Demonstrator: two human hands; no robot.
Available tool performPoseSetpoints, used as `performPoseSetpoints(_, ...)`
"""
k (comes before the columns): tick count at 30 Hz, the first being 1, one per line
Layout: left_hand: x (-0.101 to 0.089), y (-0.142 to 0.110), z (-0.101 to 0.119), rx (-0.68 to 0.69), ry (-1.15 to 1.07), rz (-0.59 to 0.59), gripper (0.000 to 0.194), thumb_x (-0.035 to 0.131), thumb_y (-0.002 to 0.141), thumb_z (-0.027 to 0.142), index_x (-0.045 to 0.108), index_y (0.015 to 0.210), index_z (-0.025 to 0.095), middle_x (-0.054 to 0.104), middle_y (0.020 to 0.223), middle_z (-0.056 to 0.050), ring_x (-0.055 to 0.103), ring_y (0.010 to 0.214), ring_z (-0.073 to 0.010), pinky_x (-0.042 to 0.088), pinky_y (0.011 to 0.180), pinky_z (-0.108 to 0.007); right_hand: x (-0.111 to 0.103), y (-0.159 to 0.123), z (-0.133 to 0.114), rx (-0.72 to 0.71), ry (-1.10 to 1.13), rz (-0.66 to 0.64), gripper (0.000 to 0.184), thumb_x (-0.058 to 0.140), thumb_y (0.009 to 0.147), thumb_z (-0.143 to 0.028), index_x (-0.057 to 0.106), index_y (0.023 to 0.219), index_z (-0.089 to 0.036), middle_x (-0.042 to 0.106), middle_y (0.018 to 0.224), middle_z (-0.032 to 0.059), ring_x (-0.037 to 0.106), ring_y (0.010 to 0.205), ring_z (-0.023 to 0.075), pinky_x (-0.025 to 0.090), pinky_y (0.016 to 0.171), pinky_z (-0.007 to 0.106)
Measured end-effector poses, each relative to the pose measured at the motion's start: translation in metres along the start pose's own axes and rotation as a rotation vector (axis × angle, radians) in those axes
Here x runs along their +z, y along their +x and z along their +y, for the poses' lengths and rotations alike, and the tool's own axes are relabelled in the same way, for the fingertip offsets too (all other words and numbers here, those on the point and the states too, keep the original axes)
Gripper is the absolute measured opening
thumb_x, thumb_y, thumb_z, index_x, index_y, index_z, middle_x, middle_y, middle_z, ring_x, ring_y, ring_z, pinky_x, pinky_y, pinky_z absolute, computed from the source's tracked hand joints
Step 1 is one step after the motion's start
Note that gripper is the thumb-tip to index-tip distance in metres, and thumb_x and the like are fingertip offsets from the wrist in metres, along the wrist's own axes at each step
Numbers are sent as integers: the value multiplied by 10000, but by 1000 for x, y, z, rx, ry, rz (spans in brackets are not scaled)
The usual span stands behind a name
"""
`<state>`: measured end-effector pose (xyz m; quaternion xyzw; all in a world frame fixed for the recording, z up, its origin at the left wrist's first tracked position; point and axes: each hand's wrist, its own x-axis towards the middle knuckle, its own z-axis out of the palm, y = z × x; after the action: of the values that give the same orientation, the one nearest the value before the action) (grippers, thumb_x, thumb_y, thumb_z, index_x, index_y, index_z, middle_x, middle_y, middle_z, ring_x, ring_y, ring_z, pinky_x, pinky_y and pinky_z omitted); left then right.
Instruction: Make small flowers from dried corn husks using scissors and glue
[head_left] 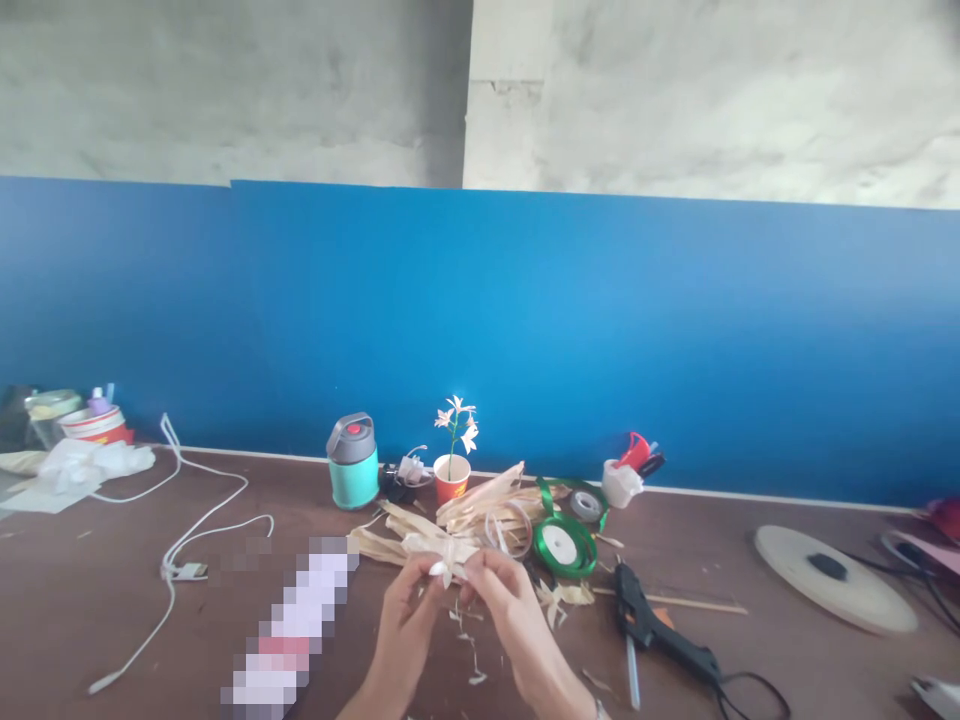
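Note:
Low in the middle of the view, my left hand (407, 612) and my right hand (516, 618) meet around a small pale flower (448, 572). Its pointed petals look like dried husk. Both hands pinch it between thumb and fingers, from either side. Behind the fingers spreads a heap of dried husk strips (487, 497). Beside it, to the right, are a spool of green ribbon (564, 547) and a roll of tape (585, 506). Small husk scraps (474, 660) lie on the table below my hands.
A black glue gun (664, 630) and a thin stick (697, 604) lie on the right, near a round disc (832, 580). Towards the back stand a teal flask (354, 465), a paper cup (452, 485) with a flower stem and a white pen holder (621, 485). White cables (176, 545) run across the left.

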<state>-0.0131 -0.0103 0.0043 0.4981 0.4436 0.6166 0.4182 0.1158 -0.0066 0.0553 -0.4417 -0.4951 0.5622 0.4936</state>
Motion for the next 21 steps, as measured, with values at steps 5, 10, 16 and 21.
performPoseSetpoints(5, -2, 1, -3, -15, -30, -26, 239, 654, 764, 397, 678, 867, 182, 690, 829, -38, 605, 814, -206, 466, 762, -266, 3, 2, -3, 52, 71, -44, 306, 651, 672, -432, 557, 544, -171, 526, 538, -11, 434, 557, 122, 371, 593, 243)
performPoseSetpoints(10, 0, 2, 1, -29, -107, -123, 232, 664, 758, 385, 695, 862, 180, 702, 858, -49, 613, 828, -220, 467, 792, -290, -2, 4, -3, 138, 131, 52, 201, 662, 634, -330, 564, 546, -178, 511, 559, -28, 436, 582, 122, 355, 585, 230)
performPoseSetpoints(16, 4, 0, 8, -65, -177, -188, 202, 662, 767, 361, 703, 829, 173, 685, 841, -48, 590, 849, -218, 441, 822, -300, -7, 8, 0, 145, 223, -90, 149, 618, 646, -239, 524, 552, -171, 468, 524, -41, 381, 536, 98, 300, 552, 216)
performPoseSetpoints(21, 3, 0, 3, -146, -246, -156, 200, 714, 713, 355, 706, 809, 180, 699, 846, -44, 593, 849, -222, 440, 816, -301, -8, 8, -3, 130, 251, -122, 117, 634, 636, -212, 543, 575, -169, 498, 530, -41, 399, 536, 95, 299, 550, 211)
